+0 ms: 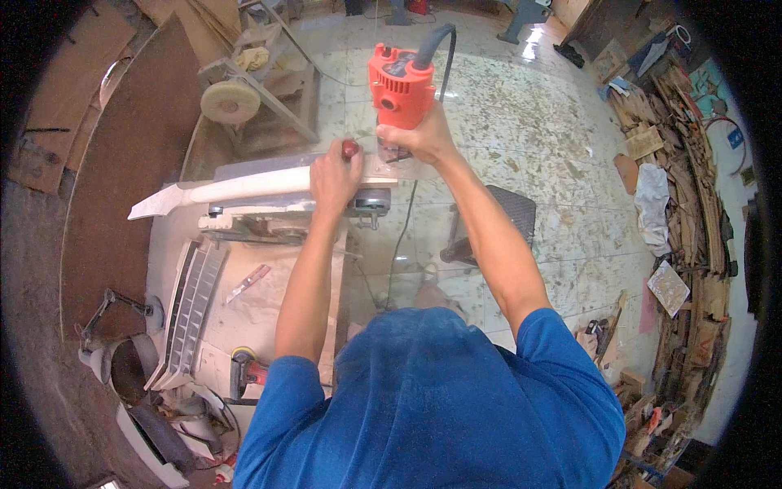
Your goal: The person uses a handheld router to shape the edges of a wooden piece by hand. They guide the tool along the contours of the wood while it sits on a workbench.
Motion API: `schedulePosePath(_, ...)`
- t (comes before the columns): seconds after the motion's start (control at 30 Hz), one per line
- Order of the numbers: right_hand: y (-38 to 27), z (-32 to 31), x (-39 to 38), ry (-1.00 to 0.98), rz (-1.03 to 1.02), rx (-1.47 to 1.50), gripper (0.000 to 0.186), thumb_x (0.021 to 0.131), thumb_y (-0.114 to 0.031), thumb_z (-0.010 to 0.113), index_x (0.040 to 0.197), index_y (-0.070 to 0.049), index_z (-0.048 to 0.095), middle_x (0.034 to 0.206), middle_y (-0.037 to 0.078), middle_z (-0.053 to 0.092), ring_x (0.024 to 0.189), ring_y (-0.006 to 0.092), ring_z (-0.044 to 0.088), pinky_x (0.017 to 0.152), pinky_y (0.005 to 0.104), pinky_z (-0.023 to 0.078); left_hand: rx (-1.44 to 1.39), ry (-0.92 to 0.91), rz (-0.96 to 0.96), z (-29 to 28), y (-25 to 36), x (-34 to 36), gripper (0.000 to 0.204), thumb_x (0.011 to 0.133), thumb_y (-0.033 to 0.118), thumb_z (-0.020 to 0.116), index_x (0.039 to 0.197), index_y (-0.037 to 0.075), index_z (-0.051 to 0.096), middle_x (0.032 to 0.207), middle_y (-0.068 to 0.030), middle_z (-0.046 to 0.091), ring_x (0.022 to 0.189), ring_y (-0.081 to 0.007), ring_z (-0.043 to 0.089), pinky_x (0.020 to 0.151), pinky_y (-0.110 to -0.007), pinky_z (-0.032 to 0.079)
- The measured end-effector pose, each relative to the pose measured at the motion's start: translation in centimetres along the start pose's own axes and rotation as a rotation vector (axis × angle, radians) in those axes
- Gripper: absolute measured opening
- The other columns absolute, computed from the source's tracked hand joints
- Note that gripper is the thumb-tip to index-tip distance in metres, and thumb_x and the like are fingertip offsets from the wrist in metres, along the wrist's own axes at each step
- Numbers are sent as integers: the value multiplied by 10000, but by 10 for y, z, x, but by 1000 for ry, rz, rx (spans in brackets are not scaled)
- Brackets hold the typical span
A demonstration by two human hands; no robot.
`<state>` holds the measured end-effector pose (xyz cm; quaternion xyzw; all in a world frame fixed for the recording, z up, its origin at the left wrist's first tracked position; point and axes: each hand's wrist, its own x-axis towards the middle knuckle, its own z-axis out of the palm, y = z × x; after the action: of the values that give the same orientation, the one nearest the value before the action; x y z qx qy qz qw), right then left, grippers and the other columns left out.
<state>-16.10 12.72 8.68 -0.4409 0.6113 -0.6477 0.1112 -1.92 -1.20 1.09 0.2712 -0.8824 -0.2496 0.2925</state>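
Observation:
My right hand (422,137) is closed round the lower body of an orange-red handheld router (402,85), held upright with its dark cord rising from the top. The router's base stands at the right end of a pale wooden guitar neck (252,186). Just left of it, my left hand (332,181) is closed over the neck's right end, its fingers curled at a round dark-red knob (349,149). What the knob is fixed to is hidden. The neck lies lengthwise on a bench-mounted machine (281,224), its flared end pointing left. The cutting tip is hidden.
A dusty wooden board (252,285) holds a brush-like tool (248,283) and a red-and-black power tool (248,372). Beyond stands a frame with a round buffing wheel (230,101). A dark stool (509,216) sits right; wood scraps (684,179) line the right wall.

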Motion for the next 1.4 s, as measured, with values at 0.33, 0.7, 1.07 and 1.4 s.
schedulePosePath(0.33, -3, 4, -9, 58, -24, -94, 482, 691, -309, 902, 1036, -44, 694, 891, 46, 745, 806, 162, 697, 784, 340, 561, -4, 10, 35, 1, 0, 0, 298, 922, 356, 676, 1084, 108, 707, 830, -208, 741, 796, -458, 706, 739, -546, 548)
schedulePosePath(0.7, -10, 7, -18, 80, -24, -162, 489, 686, -309, 910, 1046, -52, 702, 941, 54, 747, 856, 176, 701, 824, 348, 559, -56, 10, 82, 2, -10, 1, 306, 901, 340, 684, 1093, 107, 735, 819, -221, 734, 793, -452, 706, 736, -546, 550)
schedulePosePath(1.07, -15, 12, -28, 126, -8, -182, 420, 693, -278, 893, 1005, -61, 713, 902, 44, 744, 813, 178, 699, 793, 351, 561, -78, -46, 123, -2, -11, 1, 282, 887, 312, 699, 1068, 98, 733, 856, -217, 738, 815, -448, 706, 748, -537, 553)
schedulePosePath(1.4, -13, 14, -28, 142, -43, -169, 380, 697, -260, 866, 983, -68, 705, 881, 36, 738, 798, 177, 698, 778, 346, 556, -122, -40, 121, -4, -10, -1, 254, 890, 295, 692, 1047, 97, 718, 855, -226, 730, 821, -462, 698, 749, -556, 544)
